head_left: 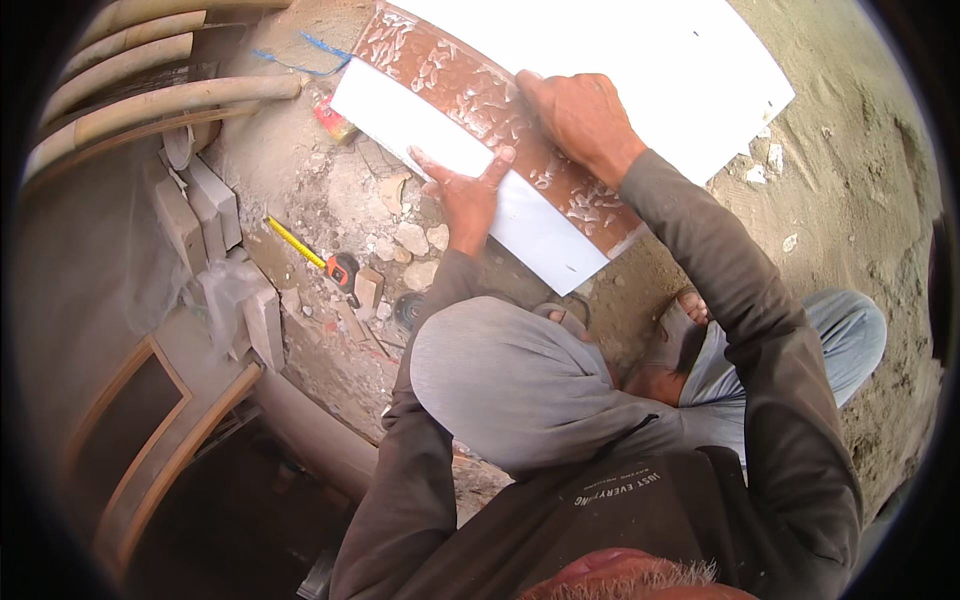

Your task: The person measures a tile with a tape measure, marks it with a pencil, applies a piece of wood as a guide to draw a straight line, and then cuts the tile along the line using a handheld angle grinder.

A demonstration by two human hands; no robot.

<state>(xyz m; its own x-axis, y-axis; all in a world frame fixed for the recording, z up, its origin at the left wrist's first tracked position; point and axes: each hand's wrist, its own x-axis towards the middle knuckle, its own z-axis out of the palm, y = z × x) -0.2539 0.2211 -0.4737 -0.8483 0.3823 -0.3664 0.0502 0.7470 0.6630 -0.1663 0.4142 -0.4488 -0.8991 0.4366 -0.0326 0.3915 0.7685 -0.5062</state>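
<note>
While the narrow white tile strip (470, 170) lies along the brown mortar band (480, 95), its seating looks unfinished: mortar shows bare beyond it, before the large white tile (620, 50). The left hand (465, 195) lies spread and flat on the strip, gripping nothing. Just beyond, the right hand (580, 115) presses palm-down on the mortar band, fingers loosely curled. Farther left lies a yellow tape measure (315, 255).

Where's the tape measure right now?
In the head view, the yellow tape measure lies on the rubble to the person's left, just left of and below the left hand that presses the white tile strip.
</note>
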